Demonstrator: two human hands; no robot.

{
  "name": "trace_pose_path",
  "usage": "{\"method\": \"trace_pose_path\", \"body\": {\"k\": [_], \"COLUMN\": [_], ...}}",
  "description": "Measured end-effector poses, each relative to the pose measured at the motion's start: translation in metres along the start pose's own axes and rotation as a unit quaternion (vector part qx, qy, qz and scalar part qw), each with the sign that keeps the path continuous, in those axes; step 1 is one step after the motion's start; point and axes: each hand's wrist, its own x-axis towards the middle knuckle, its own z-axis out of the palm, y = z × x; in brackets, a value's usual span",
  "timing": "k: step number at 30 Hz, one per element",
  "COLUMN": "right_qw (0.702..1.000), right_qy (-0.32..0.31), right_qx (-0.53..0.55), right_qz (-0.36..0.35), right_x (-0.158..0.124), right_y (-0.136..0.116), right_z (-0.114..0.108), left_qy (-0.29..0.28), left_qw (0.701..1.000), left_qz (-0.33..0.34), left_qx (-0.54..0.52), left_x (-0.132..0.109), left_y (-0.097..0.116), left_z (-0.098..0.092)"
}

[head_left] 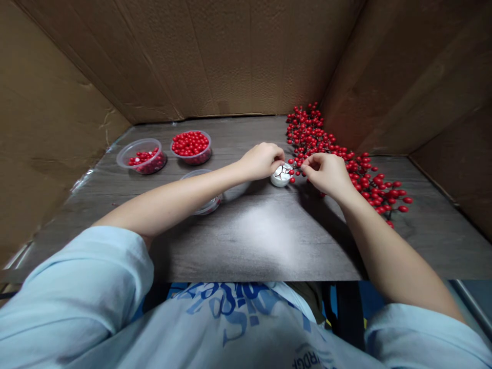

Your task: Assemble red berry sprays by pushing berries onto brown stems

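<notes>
Far left tub: a clear plastic tub (141,159) holding a few red berries, some still on stems, on the far left of the table.
Next tub: a second clear tub (191,147), just beside it and nearly full of loose red berries.
Near tub: a third clear tub (209,205), mostly hidden under the left forearm.
Left hand (261,161): closed, fingers curled down over the white round piece.
White round piece (281,177): on the table mid-scene, wound with dark wire, berries just to its right.
Right hand (326,174): thumb and forefinger pinched on a thin stem of the berry spray.
Berry spray (326,148): a heap of red berries on dark stems, sprawling along the right of the table against the cardboard wall (384,66).
</notes>
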Motion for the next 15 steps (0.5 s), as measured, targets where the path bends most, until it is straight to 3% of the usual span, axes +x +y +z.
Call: {"method": "trace_pose_path", "body": {"k": [15], "right_qw": [1.0], "right_qy": [0.011], "right_qx": [-0.006], "right_qz": [-0.02], "right_x": [0.0004], "right_y": [0.0023], "right_z": [0.003], "left_qy": [-0.004], "left_qw": [1.0], "left_qz": [0.01], "left_qx": [0.003], "left_x": [0.0079], "left_y": [0.0009], "left_z": [0.0077]}}
